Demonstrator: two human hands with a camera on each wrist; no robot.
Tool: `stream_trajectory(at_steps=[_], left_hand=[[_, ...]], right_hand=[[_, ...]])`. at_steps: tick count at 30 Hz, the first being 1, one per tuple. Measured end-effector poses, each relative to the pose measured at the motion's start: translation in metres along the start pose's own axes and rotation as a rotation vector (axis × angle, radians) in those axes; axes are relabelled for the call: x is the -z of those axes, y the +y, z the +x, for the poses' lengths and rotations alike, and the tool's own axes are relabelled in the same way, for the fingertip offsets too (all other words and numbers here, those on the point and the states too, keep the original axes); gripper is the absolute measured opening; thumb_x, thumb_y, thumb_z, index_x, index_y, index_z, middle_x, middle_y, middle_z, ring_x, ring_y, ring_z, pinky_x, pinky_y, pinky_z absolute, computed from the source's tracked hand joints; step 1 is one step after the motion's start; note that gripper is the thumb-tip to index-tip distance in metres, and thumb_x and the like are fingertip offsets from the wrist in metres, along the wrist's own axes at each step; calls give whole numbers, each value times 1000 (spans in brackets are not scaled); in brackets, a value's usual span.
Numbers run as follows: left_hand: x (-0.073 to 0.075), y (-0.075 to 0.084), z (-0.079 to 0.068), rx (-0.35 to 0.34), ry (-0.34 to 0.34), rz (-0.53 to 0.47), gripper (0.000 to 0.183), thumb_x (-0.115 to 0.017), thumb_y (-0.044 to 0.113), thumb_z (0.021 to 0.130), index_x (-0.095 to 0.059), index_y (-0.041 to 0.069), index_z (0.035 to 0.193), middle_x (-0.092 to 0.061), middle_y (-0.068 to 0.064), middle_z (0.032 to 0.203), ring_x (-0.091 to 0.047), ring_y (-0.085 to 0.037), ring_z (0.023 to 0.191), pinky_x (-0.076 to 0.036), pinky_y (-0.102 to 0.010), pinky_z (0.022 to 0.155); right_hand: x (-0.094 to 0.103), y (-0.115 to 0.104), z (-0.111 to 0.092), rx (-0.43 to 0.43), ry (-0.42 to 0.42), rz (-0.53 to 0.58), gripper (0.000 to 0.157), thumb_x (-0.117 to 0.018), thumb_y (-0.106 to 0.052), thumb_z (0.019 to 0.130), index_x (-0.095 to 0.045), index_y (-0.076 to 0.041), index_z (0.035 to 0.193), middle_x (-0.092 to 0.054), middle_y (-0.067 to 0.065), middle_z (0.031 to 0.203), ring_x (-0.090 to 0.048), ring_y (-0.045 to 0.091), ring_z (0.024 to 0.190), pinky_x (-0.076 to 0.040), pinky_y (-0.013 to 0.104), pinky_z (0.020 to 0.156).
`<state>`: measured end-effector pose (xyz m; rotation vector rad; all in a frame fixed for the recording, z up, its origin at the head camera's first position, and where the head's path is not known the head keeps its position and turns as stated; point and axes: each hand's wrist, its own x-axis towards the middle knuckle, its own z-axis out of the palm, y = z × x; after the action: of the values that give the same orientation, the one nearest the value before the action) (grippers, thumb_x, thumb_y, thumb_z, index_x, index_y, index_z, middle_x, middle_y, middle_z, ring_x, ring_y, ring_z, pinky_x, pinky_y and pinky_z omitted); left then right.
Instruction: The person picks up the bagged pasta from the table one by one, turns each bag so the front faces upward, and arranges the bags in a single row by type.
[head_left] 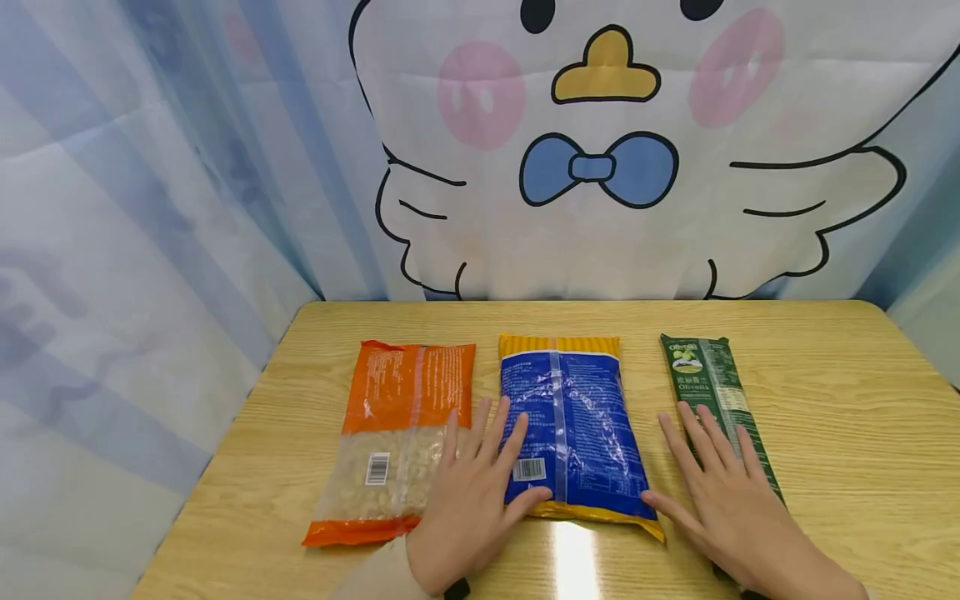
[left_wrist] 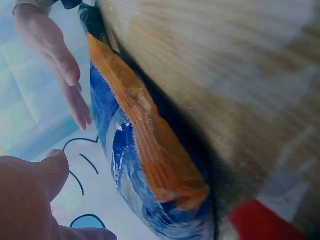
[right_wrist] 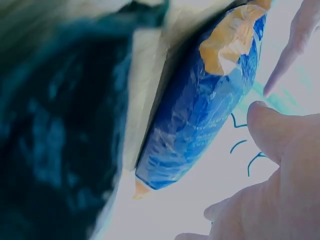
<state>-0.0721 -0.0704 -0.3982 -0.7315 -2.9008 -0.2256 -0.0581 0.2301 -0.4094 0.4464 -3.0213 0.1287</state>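
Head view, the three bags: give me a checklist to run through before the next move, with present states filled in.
1. Orange bag, blue bag and green bag all lying on the table: ok.
2. Left hand and right hand empty, fingers spread: ok.
3. Gap between the blue and green bags: ok, bare tabletop shows.
4. Green bag in full view: not ok, the right hand covers part of its lower half.
5. Orange bag in full view: not ok, the left hand hides its lower right side.
6. Left hand free of contact with the orange bag: cannot tell, they overlap in the head view.
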Motion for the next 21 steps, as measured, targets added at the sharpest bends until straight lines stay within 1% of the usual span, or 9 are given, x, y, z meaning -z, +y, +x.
stream_trajectory(at_steps=[2, 5, 8, 11, 15, 18, 21], left_hand=[[0, 2, 4, -12, 14, 30, 76, -39, 65, 98, -29, 18, 157, -18, -12, 165, -12, -32, 153, -16, -66, 118], [0, 4, 10, -23, 29, 44, 77, -39, 65, 98, -31, 17, 157, -21, -12, 164, -12, -32, 153, -16, -66, 119], [2, 8, 16, -37, 38, 39, 76, -39, 65, 98, -33, 16, 156, -25, -13, 163, -15, -33, 152, -15, -65, 119], [4, 12, 24, -62, 43, 35, 74, -39, 64, 99, -34, 16, 156, -27, -14, 162, -19, -33, 151, -14, -64, 120], [8, 18, 32, -84, 16, 46, 73, -35, 64, 100, -32, 17, 156, -26, -13, 163, -19, -33, 152, -13, -61, 121], [10, 21, 38, -84, -12, 49, 74, -32, 64, 101, -29, 17, 157, -24, -11, 164, -18, -32, 152, -14, -58, 122], [11, 23, 46, -90, -23, 34, 73, -32, 63, 101, -27, 17, 158, -23, -11, 164, -19, -32, 152, -15, -56, 123]], right_hand=[[0, 2, 0, -2, 8, 8, 94, -49, -64, 95, -3, -16, 161, -11, 20, 165, -2, 39, 153, 14, 61, 119], [2, 6, 1, -4, 7, 22, 93, -50, -63, 96, -3, -16, 161, -11, 21, 164, -2, 40, 152, 14, 60, 119], [3, 10, 2, -8, -10, 31, 92, -49, -62, 97, -7, -12, 161, -10, 22, 164, -1, 41, 152, 17, 59, 119], [4, 13, 2, -27, -32, 34, 92, -48, -62, 97, -9, -9, 160, -7, 23, 164, 4, 41, 152, 22, 57, 117], [5, 18, 1, -42, -31, 31, 93, -49, -63, 96, -10, -7, 160, -7, 24, 164, 6, 42, 152, 24, 55, 116], [6, 21, 1, -53, -29, 31, 95, -50, -63, 96, -9, -6, 160, -7, 26, 163, 7, 43, 151, 25, 55, 115], [8, 25, 2, -59, -22, 24, 96, -51, -62, 96, -5, -7, 160, -6, 28, 163, 10, 42, 151, 26, 55, 114]])
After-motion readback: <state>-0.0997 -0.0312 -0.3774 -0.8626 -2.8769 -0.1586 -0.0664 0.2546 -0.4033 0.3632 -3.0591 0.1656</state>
